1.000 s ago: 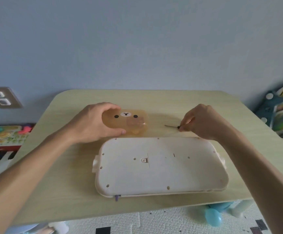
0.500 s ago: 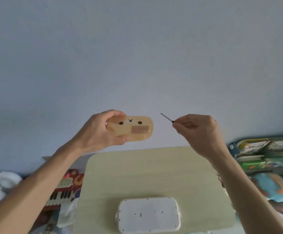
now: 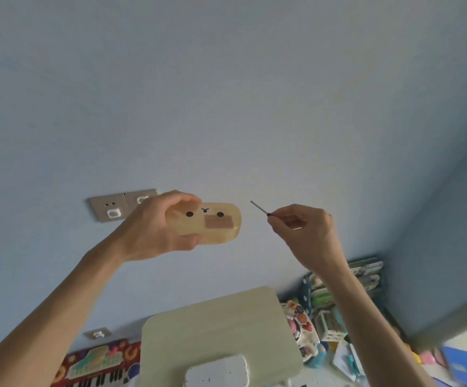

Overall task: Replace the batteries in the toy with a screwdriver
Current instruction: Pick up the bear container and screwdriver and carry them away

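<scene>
My left hand [image 3: 154, 227] holds up a translucent tan bear-face case [image 3: 215, 223] with two black eyes and a brown patch, raised high in front of the blue wall. My right hand [image 3: 307, 230] pinches a thin screwdriver [image 3: 258, 208] by its handle, the metal shaft pointing up and left toward the case, a short gap apart from it. Far below, the white toy [image 3: 217, 371] lies underside up on the pale wooden table [image 3: 221, 328].
A wall socket plate [image 3: 115, 208] sits behind my left hand. A toy piano [image 3: 98, 367] lies on the floor left of the table. Shelves and bins of toys [image 3: 335, 311] crowd the right side, by the wall corner.
Both hands lifted the bear case and the screwdriver off the table and raised them high before the wall. The view has tilted up, so the table and toy look small and low.
</scene>
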Tool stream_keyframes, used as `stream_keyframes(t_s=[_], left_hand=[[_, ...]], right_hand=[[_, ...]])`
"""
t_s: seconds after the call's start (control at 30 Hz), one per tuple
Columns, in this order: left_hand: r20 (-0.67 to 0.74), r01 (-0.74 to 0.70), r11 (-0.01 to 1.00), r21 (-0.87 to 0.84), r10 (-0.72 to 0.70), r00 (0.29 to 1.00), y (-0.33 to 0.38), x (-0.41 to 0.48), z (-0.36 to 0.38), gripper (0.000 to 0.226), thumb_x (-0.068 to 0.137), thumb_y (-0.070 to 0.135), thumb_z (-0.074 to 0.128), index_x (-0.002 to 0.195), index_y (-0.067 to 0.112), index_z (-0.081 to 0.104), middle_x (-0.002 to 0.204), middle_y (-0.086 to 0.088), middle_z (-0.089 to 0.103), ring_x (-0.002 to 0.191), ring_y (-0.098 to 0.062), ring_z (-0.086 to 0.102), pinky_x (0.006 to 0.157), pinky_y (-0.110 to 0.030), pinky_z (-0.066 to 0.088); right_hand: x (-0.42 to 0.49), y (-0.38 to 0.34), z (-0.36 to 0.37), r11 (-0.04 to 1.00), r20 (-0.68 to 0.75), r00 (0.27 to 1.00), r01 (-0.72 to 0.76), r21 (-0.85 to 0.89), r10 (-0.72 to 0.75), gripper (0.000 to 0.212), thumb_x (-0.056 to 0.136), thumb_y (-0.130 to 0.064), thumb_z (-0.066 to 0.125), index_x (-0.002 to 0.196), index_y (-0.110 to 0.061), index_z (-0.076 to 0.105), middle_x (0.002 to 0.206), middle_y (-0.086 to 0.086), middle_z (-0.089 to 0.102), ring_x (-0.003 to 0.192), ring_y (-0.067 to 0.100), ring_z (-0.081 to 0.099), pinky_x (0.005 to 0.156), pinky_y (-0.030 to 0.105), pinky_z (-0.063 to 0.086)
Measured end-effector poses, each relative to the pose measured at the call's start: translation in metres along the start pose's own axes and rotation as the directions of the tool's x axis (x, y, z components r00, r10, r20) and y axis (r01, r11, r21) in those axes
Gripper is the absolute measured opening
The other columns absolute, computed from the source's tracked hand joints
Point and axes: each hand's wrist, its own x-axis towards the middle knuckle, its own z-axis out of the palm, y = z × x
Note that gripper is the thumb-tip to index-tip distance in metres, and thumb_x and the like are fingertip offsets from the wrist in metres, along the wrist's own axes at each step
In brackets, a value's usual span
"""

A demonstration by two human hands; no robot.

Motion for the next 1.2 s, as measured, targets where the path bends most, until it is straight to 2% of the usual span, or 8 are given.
stream_keyframes(t_s=[0.27,0.5,0.6,0.73,0.8,0.97,1.1,1.2], left_hand=[[0.245,-0.293,0.946,-0.141,0.32,0.915,0.138,0.071,0.103,0.075,0.06,0.051,0.09,0.13,0.038,0.065,0.118,0.02,0.072,0.109,-0.001,0.068,0.086,-0.018,0.054],[0.407,-0.528,0.774,-0.349,0.633,0.659,0.318,0.105,0.28,0.07,0.071,0.038,0.094,0.133,0.036,0.064,0.12,0.019,0.072,0.11,-0.001,0.069,0.089,-0.015,0.054],[0.466,-0.571,0.699,-0.431,0.714,0.522,0.399,0.105,0.364,0.073,0.069,0.045,0.092,0.135,0.033,0.063,0.119,0.02,0.071,0.107,0.001,0.068,0.086,-0.016,0.056],[0.49,-0.576,0.628,-0.524,0.775,0.4,0.505,0.099,0.468,0.078,0.062,0.056,0.089,0.132,0.03,0.066,0.118,0.018,0.074,0.104,0.002,0.071,0.087,-0.018,0.057],[0.481,-0.582,0.589,-0.561,0.804,0.35,0.553,0.096,0.514,0.08,0.061,0.058,0.087,0.133,0.029,0.066,0.118,0.02,0.073,0.105,0.004,0.069,0.085,-0.014,0.055],[0.459,-0.569,0.52,-0.636,0.849,0.263,0.65,0.102,0.609,0.075,0.065,0.048,0.09,0.132,0.027,0.062,0.118,0.02,0.068,0.11,0.008,0.064,0.083,-0.011,0.056],[0.434,-0.583,0.483,-0.653,0.87,0.235,0.71,0.127,0.677,0.076,0.064,0.057,0.086,0.131,0.03,0.062,0.117,0.024,0.066,0.11,0.013,0.062,0.083,-0.01,0.056],[0.418,-0.603,0.461,-0.652,0.881,0.222,0.753,0.151,0.733,0.071,0.066,0.049,0.089,0.13,0.03,0.063,0.116,0.025,0.066,0.107,0.008,0.064,0.08,-0.008,0.055]], right_hand=[[-0.074,0.017,-0.161,0.982,-0.405,0.91,-0.148,-0.114,0.09,0.007,0.085,-0.019,0.083,0.081,-0.024,0.084,0.069,-0.019,0.077,0.064,-0.007,0.07,0.066,0.003,0.049],[-0.188,0.075,-0.34,0.894,-0.717,0.687,-0.388,-0.224,0.118,0.009,0.085,-0.021,0.082,0.081,-0.029,0.084,0.066,-0.027,0.073,0.06,-0.002,0.069,0.061,0.017,0.055],[-0.239,0.106,-0.415,0.844,-0.811,0.575,-0.485,-0.231,0.109,0.007,0.084,-0.024,0.083,0.078,-0.028,0.083,0.063,-0.017,0.075,0.06,0.005,0.071,0.069,0.036,0.061],[-0.291,0.137,-0.513,0.763,-0.866,0.49,-0.595,-0.253,0.095,0.006,0.085,-0.025,0.082,0.079,-0.026,0.083,0.067,-0.015,0.076,0.069,0.004,0.073,0.078,0.037,0.06],[-0.308,0.151,-0.558,0.721,-0.879,0.473,-0.63,-0.289,0.061,0.01,0.086,-0.022,0.081,0.076,-0.02,0.083,0.068,-0.008,0.078,0.07,0.014,0.075,0.078,0.039,0.059],[-0.327,0.198,-0.66,0.702,-0.907,0.417,-0.661,-0.266,0.049,0.007,0.086,-0.02,0.08,0.081,-0.021,0.085,0.075,-0.009,0.081,0.073,0.012,0.076,0.08,0.035,0.059],[-0.323,0.25,-0.729,0.667,-0.913,0.402,-0.698,-0.262,0.062,0.012,0.088,-0.023,0.078,0.084,-0.014,0.083,0.079,0.0,0.082,0.077,0.022,0.077,0.081,0.041,0.06],[-0.311,0.296,-0.779,0.666,-0.924,0.376,-0.708,-0.236,0.073,0.01,0.088,-0.024,0.078,0.084,-0.017,0.084,0.078,-0.004,0.082,0.076,0.014,0.077,0.082,0.037,0.06]])
